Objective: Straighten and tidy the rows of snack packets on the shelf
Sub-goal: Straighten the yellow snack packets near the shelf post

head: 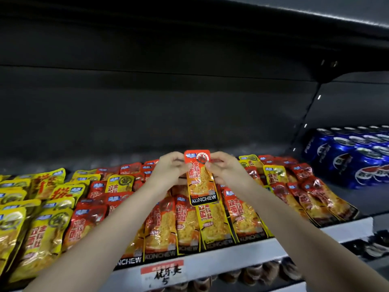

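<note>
A person's two hands are holding up a single red-and-orange snack packet [201, 178] above the middle of a store shelf [248, 255], the packet standing upright with the word KONCHEW showing along its black lower band. The left hand [171, 168] is pinching the packet's upper left edge between thumb and fingers, while the right hand [224, 168] is gripping its upper right edge in the same way; both hands are closed on the packet, with only its width lying between them. Both bare forearms are reaching in from the bottom of the frame.

Beneath the raised packet, rows of matching red packets [185, 224] are lying overlapped and slightly fanned, their lower ends reaching the shelf's pale front edge. Toward the left end of the shelf, yellow packets [40, 224] are lying in looser, uneven rows, several of them tilted. More red packets [311, 199] are lying slanted toward the right end, with a few yellow ones mixed in behind them.

A handwritten price tag [164, 275] is hanging on the front edge of the shelf, just below the red rows. Beyond the shelf's right end, blue drink cans [353, 157] are standing packed together in the neighbouring bay. The back of the shelf is lying in dark shadow.
</note>
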The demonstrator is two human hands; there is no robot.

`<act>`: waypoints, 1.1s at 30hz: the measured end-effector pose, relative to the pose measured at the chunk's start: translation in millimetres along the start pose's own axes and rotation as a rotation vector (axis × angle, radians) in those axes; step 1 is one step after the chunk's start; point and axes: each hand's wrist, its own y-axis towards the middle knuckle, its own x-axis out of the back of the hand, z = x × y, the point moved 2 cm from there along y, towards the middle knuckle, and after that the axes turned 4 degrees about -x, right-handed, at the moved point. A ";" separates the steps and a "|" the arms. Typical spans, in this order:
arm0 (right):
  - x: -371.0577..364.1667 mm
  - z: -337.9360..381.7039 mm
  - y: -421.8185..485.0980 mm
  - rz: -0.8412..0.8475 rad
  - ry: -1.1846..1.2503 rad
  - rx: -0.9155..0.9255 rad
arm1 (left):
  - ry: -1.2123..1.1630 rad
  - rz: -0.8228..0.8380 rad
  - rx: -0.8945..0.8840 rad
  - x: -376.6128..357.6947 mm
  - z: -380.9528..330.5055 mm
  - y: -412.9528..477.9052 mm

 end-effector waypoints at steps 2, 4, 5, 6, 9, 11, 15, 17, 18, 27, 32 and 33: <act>7.3 -5.1 -2.0 0.023 -0.051 -0.012 | 0.049 0.026 0.018 -7.0 2.1 -1.9; 12.6 -8.5 -3.4 0.052 -0.092 0.001 | 0.108 0.033 0.024 -13.7 3.5 -5.2; 14.5 -10.3 -4.3 0.070 -0.105 0.012 | 0.144 0.029 0.018 -15.6 5.0 -6.2; 15.7 -12.0 -5.4 0.084 -0.111 0.021 | 0.183 0.025 0.009 -16.8 5.9 -7.5; 17.7 -15.1 -10.1 0.134 -0.116 0.062 | 0.278 0.015 0.000 -18.3 7.4 -12.9; 17.8 -17.7 -11.4 0.161 -0.158 0.092 | 0.333 0.009 -0.004 -19.6 7.3 -18.0; 17.5 -22.8 -14.8 0.189 -0.200 0.125 | 0.414 0.021 -0.032 -22.5 3.8 -29.2; 18.0 -25.4 -18.6 0.205 -0.201 0.130 | 0.451 0.031 -0.040 -23.3 4.3 -32.3; 18.7 -26.5 -20.8 0.209 -0.209 0.133 | 0.461 0.037 -0.042 -23.7 5.3 -33.3; 24.1 -28.9 -37.6 0.182 -0.321 0.151 | 0.483 0.113 -0.077 -25.5 11.6 -41.4; 22.1 -30.4 -42.1 0.148 -0.399 0.165 | 0.477 0.143 -0.048 -22.4 12.2 -45.1; 21.9 -31.0 -42.9 0.146 -0.419 0.165 | 0.478 0.148 -0.038 -21.9 12.4 -45.5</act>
